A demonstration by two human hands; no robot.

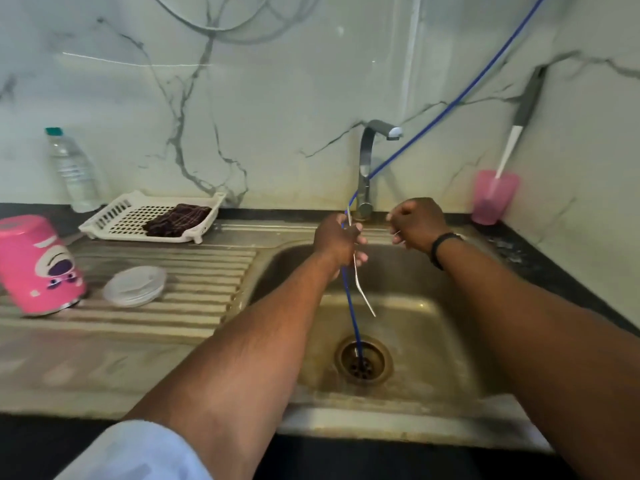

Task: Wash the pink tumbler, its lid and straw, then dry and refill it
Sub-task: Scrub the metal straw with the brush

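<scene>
Marble-veined wall (277, 98) behind a steel sink (398, 407) set in a dark table (561, 271).

Head view, contents:

- Tap (369, 168): grey, at the back of the basin, spout turned right.
- Blue hose (450, 98): runs from upper right down past the tap, through the left hand, and ends at the drain (363, 356).
- Left hand (337, 242): over the basin, fingers (360, 237) clenched round the hose and a thin clear straw (362, 289); the straw's lower end curves down and to the right below the fist, clear of the basin floor.
- Right hand (417, 221): just right of the tap base, fingers curled, pinching a thin wire-like item; what it is cannot be told. Black band (441, 245) on the wrist.
- Tumbler (40, 265): pink with a cartoon face, upside down and tilted on the ribbed drainboard (173, 289), far left, well apart from both hands.
- Lid (135, 285): clear, flat on the drainboard just right of the tumbler.
- Tray (114, 213): white, slotted, at the back of the drainboard, holding a dark folded cloth (178, 220).
- Bottle (71, 168): clear plastic, green cap, upright behind the tray against the wall.
- Pink cup (493, 197): on the table right of the sink, holding a brush (512, 143) with a white and grey handle that leans against the wall.
- Pale sleeve (138, 452): bottom edge, on the left arm.
</scene>
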